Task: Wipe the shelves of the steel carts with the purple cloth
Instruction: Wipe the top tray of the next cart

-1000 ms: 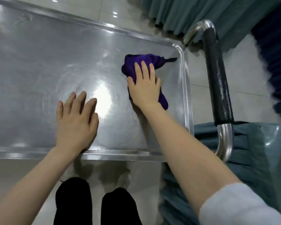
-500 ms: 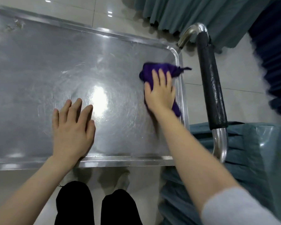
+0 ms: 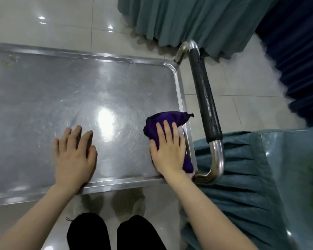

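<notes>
The top shelf of the steel cart (image 3: 52, 91) fills the left and middle of the head view, shiny and wet-streaked. A bunched purple cloth (image 3: 167, 118) lies in its near right corner against the raised rim. My right hand (image 3: 168, 150) presses flat on the cloth with straight fingers, covering its middle; cloth shows beyond the fingertips and beside the wrist. My left hand (image 3: 73, 156) rests flat on the bare steel near the front rim, fingers straight, holding nothing.
The cart's push handle (image 3: 205, 105), black grip on a chrome tube, runs along the right end of the shelf. Teal draped fabric (image 3: 242, 177) hangs right of it and another teal curtain (image 3: 188, 20) stands behind. My legs (image 3: 112, 231) are below the front rim on a tiled floor.
My right hand has slid the purple cloth along the right rim from the far corner toward the near corner. My left hand has stayed flat on the shelf.
</notes>
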### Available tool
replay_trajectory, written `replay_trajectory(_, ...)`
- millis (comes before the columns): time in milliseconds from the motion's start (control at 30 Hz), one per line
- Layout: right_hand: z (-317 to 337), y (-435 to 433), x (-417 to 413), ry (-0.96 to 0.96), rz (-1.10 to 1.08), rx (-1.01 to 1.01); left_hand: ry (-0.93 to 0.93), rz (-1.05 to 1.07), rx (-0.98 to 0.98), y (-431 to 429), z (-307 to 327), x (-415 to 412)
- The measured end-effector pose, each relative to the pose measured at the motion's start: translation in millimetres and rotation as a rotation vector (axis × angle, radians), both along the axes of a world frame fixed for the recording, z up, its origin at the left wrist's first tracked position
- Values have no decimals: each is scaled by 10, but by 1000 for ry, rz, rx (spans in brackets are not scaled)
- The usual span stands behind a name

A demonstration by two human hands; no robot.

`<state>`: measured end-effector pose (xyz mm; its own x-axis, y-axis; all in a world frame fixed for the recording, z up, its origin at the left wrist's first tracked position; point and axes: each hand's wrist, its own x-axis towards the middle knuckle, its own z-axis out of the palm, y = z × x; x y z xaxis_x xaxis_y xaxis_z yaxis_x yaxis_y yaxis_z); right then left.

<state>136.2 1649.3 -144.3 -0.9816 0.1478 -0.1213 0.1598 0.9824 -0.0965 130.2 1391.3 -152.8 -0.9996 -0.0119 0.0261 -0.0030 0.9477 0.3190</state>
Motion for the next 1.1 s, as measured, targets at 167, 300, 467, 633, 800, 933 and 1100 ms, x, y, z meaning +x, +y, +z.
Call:
replay_trajectory(167,-12,112,-1235,28,-173,-74,24,6,-17,4,-87,24)
replay_trajectory(300,-17,93,-998,55,-115,-56,33,-2,-8,7,-76,19)
replay_trajectory(467,-16,16,497,42,-58,-29,5,17,-17,12,-19,-2)
replay_trajectory(633,-81,99,9,50,-5,11,9,17,-27,-3,-47,-22)
replay_trajectory(800,-67,72,-1650,83,-101,-70,77,7,-46,-31,-213,-15)
replay_trajectory(933,-26,-55,-2055,26,-145,-89,64,-7,-50,-56,-177,-12)
replay_trajectory(1100,-24,-285,-842,14,68,-63,1,-150,-71,-259,108,-354)
